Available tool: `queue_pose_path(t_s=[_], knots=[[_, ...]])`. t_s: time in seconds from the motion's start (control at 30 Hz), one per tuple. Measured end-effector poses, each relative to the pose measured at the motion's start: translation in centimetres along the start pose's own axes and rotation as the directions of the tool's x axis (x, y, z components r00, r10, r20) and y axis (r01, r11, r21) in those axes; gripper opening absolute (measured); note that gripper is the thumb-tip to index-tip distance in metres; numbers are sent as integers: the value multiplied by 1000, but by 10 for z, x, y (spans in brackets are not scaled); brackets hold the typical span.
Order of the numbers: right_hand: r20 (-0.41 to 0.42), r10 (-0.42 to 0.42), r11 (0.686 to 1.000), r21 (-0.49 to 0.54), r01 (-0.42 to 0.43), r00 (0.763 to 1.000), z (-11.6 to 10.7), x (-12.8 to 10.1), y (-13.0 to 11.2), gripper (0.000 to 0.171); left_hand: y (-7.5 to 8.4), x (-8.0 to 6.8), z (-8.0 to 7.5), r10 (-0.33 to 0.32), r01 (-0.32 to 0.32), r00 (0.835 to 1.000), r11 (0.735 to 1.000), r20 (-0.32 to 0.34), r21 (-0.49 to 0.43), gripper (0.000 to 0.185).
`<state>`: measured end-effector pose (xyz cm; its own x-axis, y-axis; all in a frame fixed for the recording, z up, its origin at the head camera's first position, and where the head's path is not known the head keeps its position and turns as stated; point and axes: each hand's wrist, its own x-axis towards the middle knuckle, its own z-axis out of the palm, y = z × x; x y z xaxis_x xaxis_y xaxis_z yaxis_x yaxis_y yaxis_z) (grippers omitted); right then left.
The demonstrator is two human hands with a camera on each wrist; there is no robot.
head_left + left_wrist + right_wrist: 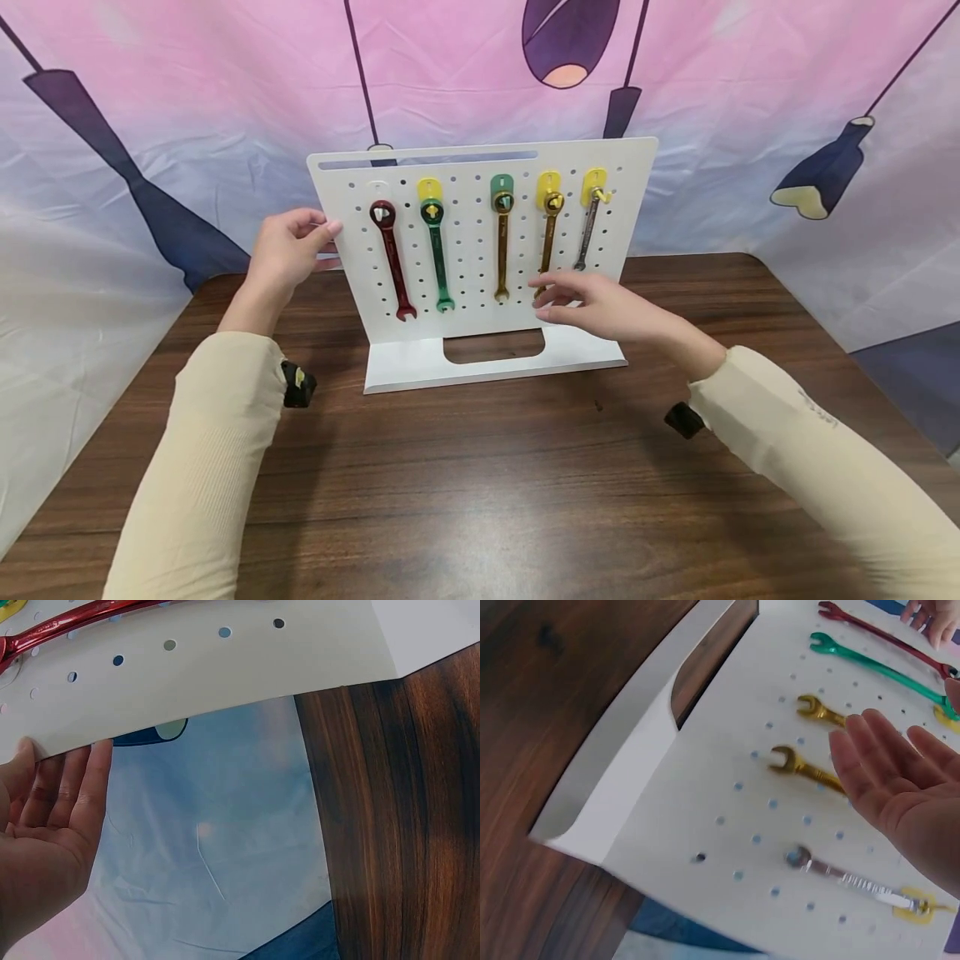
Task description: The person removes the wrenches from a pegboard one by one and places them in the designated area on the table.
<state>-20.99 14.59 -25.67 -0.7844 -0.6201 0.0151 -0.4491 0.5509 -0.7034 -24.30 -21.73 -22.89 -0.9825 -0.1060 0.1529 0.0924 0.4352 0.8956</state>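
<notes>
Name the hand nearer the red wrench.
Left. The left hand grips the board beside the red wrench; the right hand is farther off, past the green wrench.

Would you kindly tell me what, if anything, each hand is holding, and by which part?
The left hand holds the white pegboard by its left side edge; the right hand holds nothing.

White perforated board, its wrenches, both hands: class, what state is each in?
White perforated board, standing on wooden table
Red metal wrench, hung on white hook
Green metal wrench, hung on yellow hook
Left gold metal wrench, hung on green hook
Right gold metal wrench, hung on yellow hook
Silver metal wrench, hung on yellow hook
Left hand, pinching board's edge
Right hand, fingers loose near right gold wrench
</notes>
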Motion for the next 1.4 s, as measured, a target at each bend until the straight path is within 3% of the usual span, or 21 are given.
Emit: queue_pose_path(t_s=[0.3, 0.63, 1.0, 1.4], knots=[[36, -5, 1000, 16, 4, 999, 9, 29, -21, 40, -1, 1, 1, -6, 6, 1000, 1000, -4, -4, 33], [93, -21, 994, 110, 11, 995, 18, 54, -40, 43, -2, 0, 1, -5, 5, 1000, 1000, -7, 8, 33], [90, -67, 977, 208, 47, 994, 31, 78, -57, 45, 0, 0, 1, -7, 7, 1000, 1000, 4, 21, 34], [54, -50, 959, 282, 33, 997, 36, 97, -69, 46, 0, 0, 0, 2, -3, 1000, 999, 11, 54, 35]])
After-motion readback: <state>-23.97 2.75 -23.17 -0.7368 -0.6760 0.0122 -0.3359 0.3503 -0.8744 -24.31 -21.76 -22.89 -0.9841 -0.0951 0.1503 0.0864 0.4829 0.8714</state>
